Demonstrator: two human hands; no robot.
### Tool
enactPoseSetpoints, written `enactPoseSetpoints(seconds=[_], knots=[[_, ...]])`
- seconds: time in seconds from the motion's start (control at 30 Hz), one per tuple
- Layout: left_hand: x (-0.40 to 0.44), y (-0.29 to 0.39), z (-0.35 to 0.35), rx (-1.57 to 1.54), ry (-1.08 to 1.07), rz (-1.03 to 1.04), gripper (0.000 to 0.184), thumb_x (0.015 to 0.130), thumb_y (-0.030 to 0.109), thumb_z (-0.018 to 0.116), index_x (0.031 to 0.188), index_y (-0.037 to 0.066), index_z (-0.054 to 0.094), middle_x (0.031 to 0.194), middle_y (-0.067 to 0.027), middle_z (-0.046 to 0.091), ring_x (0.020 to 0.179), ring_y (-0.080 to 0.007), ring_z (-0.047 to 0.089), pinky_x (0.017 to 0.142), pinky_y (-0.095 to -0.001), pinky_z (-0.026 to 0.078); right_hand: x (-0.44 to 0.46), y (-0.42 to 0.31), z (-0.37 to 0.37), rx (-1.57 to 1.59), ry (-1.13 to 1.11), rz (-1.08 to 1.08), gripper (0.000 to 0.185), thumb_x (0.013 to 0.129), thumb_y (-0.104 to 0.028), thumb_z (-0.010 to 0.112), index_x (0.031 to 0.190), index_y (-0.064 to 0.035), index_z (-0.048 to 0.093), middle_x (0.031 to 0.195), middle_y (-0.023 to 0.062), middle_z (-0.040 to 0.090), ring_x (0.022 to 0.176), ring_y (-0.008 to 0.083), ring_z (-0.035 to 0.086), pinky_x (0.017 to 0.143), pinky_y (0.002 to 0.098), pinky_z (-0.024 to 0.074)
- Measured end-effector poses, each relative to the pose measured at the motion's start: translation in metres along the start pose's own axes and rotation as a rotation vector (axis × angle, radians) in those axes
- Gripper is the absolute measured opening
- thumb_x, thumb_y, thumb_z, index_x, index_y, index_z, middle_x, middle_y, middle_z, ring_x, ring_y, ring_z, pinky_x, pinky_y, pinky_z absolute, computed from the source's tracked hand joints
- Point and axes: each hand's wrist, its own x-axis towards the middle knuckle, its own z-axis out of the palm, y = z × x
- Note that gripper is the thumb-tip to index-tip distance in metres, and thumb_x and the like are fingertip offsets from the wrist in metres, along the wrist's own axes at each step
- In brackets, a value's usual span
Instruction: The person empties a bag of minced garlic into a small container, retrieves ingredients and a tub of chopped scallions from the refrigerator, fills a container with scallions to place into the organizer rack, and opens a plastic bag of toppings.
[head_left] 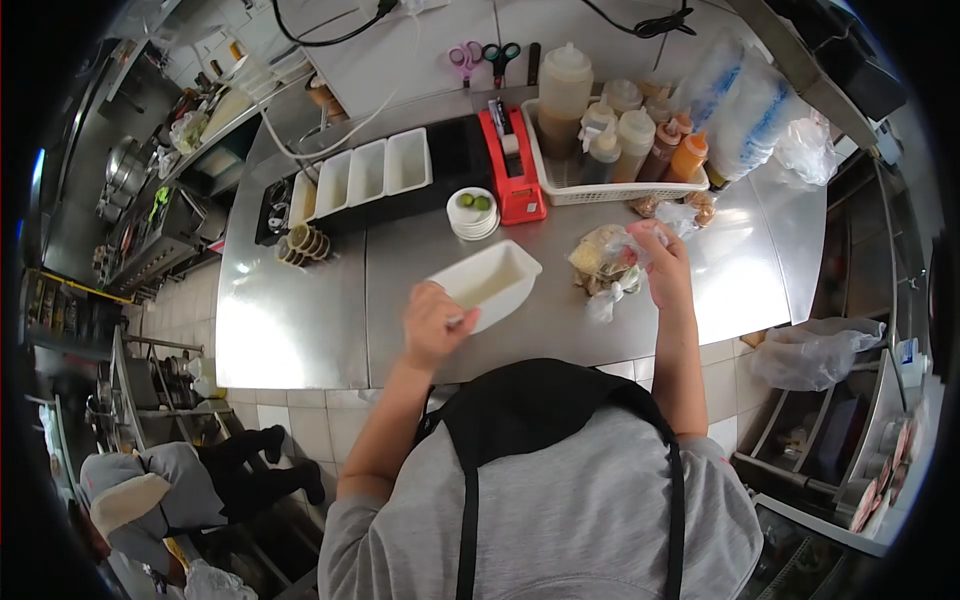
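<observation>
My left hand (pixel 436 326) grips the near end of a white rectangular tub (pixel 490 284), tilted above the steel table (pixel 330 345). The tub's inside looks bare. Over on the right, my right hand (pixel 660 250) is closed in a pinch on a clear plastic bag (pixel 606 249) holding pale yellowish bits. Just below it lies a knotted plastic bag (pixel 606 298) with darker contents. Small bags of brown food (pixel 702 209) lie behind my right hand.
White tubs (pixel 370 168) stand in a black holder at the back left. A red tape dispenser (pixel 512 170), stacked white dishes with limes (pixel 473 226) and a basket (pixel 600 193) of squeeze bottles line the back. At lower left a person (pixel 170 490) bends over.
</observation>
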Motion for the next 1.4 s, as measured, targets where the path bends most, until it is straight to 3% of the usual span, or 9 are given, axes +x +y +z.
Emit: enactPoseSetpoints(seconds=[0.3, 0.47, 0.67, 0.77, 0.83, 1.0, 1.1, 1.23, 1.4], knots=[[-0.015, 0.017, -0.019, 0.292, -0.111, -0.087, 0.019, 0.072, 0.020, 0.075, 0.084, 0.009, 0.064, 0.079, -0.0044, 0.060, 0.074, -0.0220, 0.055, 0.075, -0.0375, 0.045, -0.020, 0.006, 0.068, -0.120, -0.158, 0.018, 0.013, 0.087, -0.014, 0.061, 0.092, -0.0021, 0.061, 0.079, 0.0018, 0.061, 0.069, 0.0073, 0.056, 0.063, 0.0213, 0.0439], [0.029, 0.050, -0.009, -0.069, -0.115, -0.407, 0.019, 0.073, 0.013, 0.073, 0.087, 0.005, 0.064, 0.085, -0.0058, 0.060, 0.074, -0.0219, 0.055, 0.070, -0.0328, 0.044, -0.049, 0.010, 0.109, -0.331, -0.370, -0.018, 0.009, 0.088, -0.010, 0.059, 0.090, -0.0021, 0.061, 0.081, 0.0009, 0.060, 0.073, 0.0078, 0.055, 0.067, 0.0200, 0.0441], [0.043, 0.064, -0.012, -0.299, -0.193, -0.645, 0.013, 0.073, 0.002, 0.068, 0.084, 0.002, 0.062, 0.079, -0.0059, 0.058, 0.067, -0.0138, 0.054, 0.060, -0.0268, 0.044, -0.056, 0.005, 0.100, -0.507, -0.551, -0.398, 0.015, 0.082, -0.007, 0.063, 0.095, 0.0005, 0.062, 0.085, 0.0073, 0.064, 0.077, 0.0121, 0.059, 0.068, 0.0241, 0.0444], [0.044, 0.073, -0.021, -0.391, -0.275, -0.698, 0.013, 0.075, 0.000, 0.064, 0.087, 0.000, 0.059, 0.079, -0.0053, 0.058, 0.069, -0.0104, 0.058, 0.062, -0.0249, 0.048, -0.067, -0.012, 0.104, -0.425, -0.428, -0.174, 0.018, 0.079, -0.005, 0.065, 0.096, -0.0001, 0.064, 0.085, 0.0082, 0.064, 0.075, 0.0145, 0.057, 0.066, 0.0277, 0.0439], [0.042, 0.076, -0.017, -0.477, -0.320, -0.771, 0.014, 0.075, 0.000, 0.064, 0.088, 0.000, 0.058, 0.080, -0.0052, 0.058, 0.072, -0.0113, 0.060, 0.066, -0.0253, 0.050, -0.067, -0.013, 0.103, -0.635, -0.519, -0.327, 0.024, 0.076, -0.004, 0.066, 0.100, -0.0014, 0.066, 0.086, 0.0092, 0.065, 0.076, 0.0194, 0.058, 0.068, 0.0297, 0.0448], [0.035, 0.090, -0.014, -0.599, -0.365, -0.753, 0.013, 0.078, 0.006, 0.065, 0.084, -0.001, 0.056, 0.081, -0.0055, 0.059, 0.070, -0.0116, 0.061, 0.065, -0.0260, 0.052, -0.077, -0.023, 0.095, -0.853, -0.568, -0.363, 0.032, 0.072, -0.003, 0.067, 0.104, -0.0012, 0.065, 0.091, 0.0116, 0.065, 0.083, 0.0249, 0.060, 0.074, 0.0294, 0.0461], [0.025, 0.089, -0.007, -0.562, -0.455, -0.825, 0.012, 0.078, 0.007, 0.065, 0.082, 0.000, 0.056, 0.077, -0.0055, 0.057, 0.069, -0.0124, 0.061, 0.062, -0.0266, 0.051, -0.082, -0.027, 0.077, -0.626, -0.774, -0.279, 0.034, 0.072, -0.002, 0.067, 0.106, -0.0002, 0.065, 0.093, 0.0124, 0.066, 0.085, 0.0244, 0.060, 0.075, 0.0293, 0.0459], [0.016, 0.090, -0.001, -0.489, -0.552, -0.698, 0.013, 0.075, 0.007, 0.066, 0.081, 0.001, 0.056, 0.075, -0.0071, 0.055, 0.067, -0.0151, 0.061, 0.060, -0.0276, 0.050, -0.093, 0.001, 0.056, -0.470, -0.690, 0.095, 0.035, 0.073, -0.005, 0.070, 0.107, 0.0006, 0.065, 0.096, 0.0137, 0.066, 0.081, 0.0212, 0.061, 0.075, 0.0279, 0.0464], [0.006, 0.090, 0.001, -0.481, -0.556, -0.653, 0.013, 0.072, 0.006, 0.065, 0.080, 0.001, 0.056, 0.075, -0.0081, 0.055, 0.066, -0.0166, 0.061, 0.061, -0.0281, 0.050, -0.105, 0.009, 0.079, -0.780, -0.596, -0.065, 0.016, 0.069, -0.005, 0.072, 0.077, -0.0011, 0.059, 0.073, 0.0080, 0.058, 0.070, 0.0217, 0.058, 0.066, 0.0314, 0.0463]])
